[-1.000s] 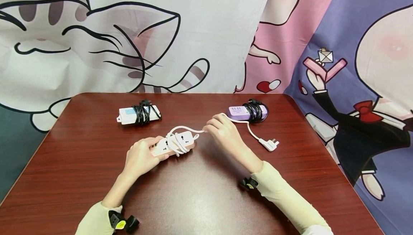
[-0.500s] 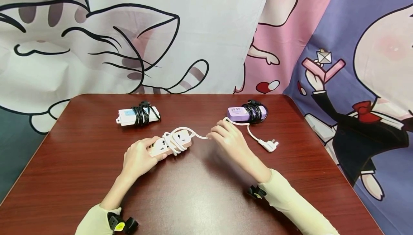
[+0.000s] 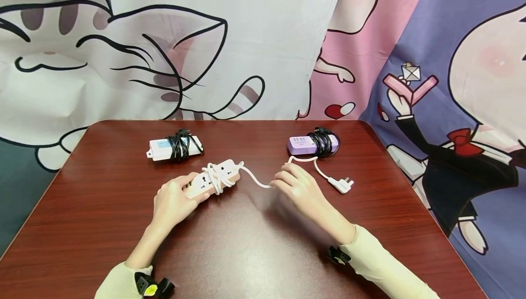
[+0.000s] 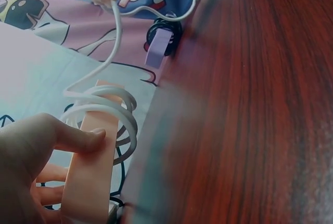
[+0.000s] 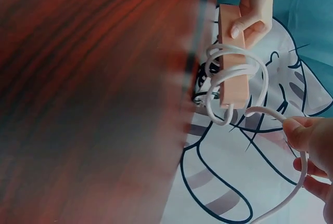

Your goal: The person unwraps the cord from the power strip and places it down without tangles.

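My left hand grips the near-left end of a power strip with a white socket face and peach-coloured sides. Loose turns of its white cord go round the strip's middle. In the left wrist view the thumb lies along the peach side. To the right of the strip, my right hand pinches the cord between thumb and fingers, also seen in the right wrist view, where the cord runs from the coils into the fingers. Past that hand the cord continues to a white plug on the right.
At the back left lies a white power strip wrapped in black cord. A purple power strip, likewise bound with black cord, lies at the back right, just beyond the white cord. A printed cloth hangs behind the brown table.
My right hand has come nearer and a little to the right, drawing the cord down round the strip's far end. The left hand with the strip has shifted slightly left.
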Tool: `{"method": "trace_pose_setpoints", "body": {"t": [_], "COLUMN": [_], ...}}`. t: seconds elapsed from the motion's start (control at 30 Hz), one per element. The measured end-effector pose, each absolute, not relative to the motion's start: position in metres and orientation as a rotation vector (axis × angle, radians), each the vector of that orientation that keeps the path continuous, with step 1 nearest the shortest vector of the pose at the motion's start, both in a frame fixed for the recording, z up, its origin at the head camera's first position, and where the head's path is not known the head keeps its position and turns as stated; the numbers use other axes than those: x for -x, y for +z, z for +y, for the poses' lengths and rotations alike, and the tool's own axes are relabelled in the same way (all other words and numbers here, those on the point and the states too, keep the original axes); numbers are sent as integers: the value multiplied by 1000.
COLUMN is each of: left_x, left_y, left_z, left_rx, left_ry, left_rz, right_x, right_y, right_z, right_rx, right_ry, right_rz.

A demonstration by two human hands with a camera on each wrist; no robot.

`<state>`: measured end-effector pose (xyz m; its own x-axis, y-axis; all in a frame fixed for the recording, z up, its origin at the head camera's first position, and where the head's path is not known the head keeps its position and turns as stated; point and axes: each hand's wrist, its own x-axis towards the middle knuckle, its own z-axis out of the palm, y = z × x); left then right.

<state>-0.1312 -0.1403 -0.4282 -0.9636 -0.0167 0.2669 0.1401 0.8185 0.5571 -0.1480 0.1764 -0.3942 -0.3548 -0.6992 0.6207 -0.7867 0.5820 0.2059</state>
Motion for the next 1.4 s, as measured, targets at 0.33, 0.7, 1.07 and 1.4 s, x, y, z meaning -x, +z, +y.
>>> {"method": "trace_pose_setpoints", "body": {"t": [0.33,0.7,1.07,1.4], "left_x": [132,131,131,131], "left_y": [-430,-431,-431,-430], "left_z": [-142,-144,-144,-143], "left_rx": [66,-2,-58,-61], "left_ry": [-874,-915,-966,-999], "left_rz": [-2696,-2629,-2547,-2526], "right_x": [145,143,154,169], "right_y": [-401,-407,-414,-418], "right_z": [180,185,191,192], "right_rx": [-1204,-1205,-1185,-1137], "right_ry": [145,163,193,240], "right_rz": [-2126,-2199,-2227,-2256]}}
